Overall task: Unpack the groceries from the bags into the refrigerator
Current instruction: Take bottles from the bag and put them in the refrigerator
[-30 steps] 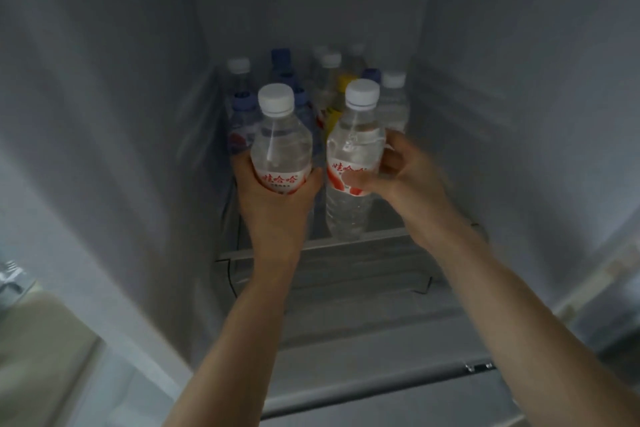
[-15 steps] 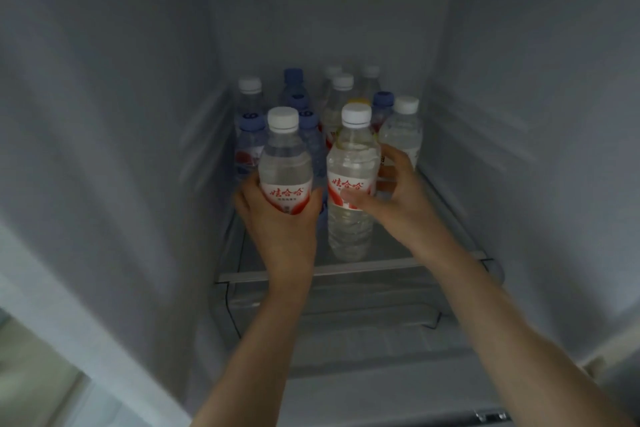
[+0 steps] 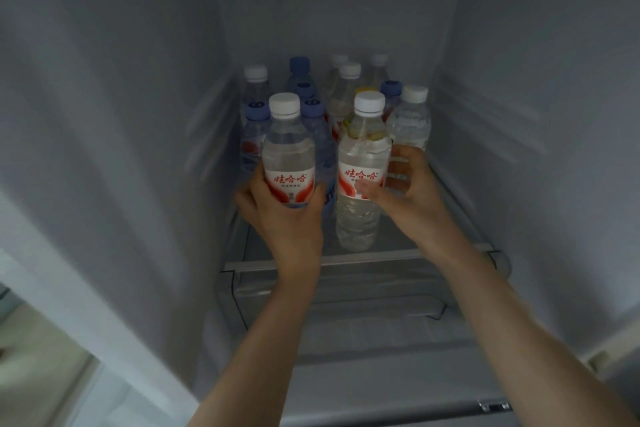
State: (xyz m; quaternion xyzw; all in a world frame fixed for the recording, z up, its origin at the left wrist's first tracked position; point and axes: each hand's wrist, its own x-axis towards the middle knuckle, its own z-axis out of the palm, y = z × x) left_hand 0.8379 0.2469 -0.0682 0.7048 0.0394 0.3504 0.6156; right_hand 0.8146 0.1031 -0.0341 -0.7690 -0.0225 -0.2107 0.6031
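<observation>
Standing bottles (image 3: 341, 94) crowd the shelf's (image 3: 360, 258) rear; only its front strip stays open.

Two clear water bottles with white caps and red-and-white labels stand upright inside the refrigerator (image 3: 519, 114), side by side near the front of its glass shelf (image 3: 381, 258). The left bottle (image 3: 288, 152) is gripped low around its label, its base hidden, while the right bottle (image 3: 362, 170) is held at label height with its base at the shelf. Behind them a cluster of white- and blue-capped bottles (image 3: 343, 90) fills the back of the shelf
</observation>
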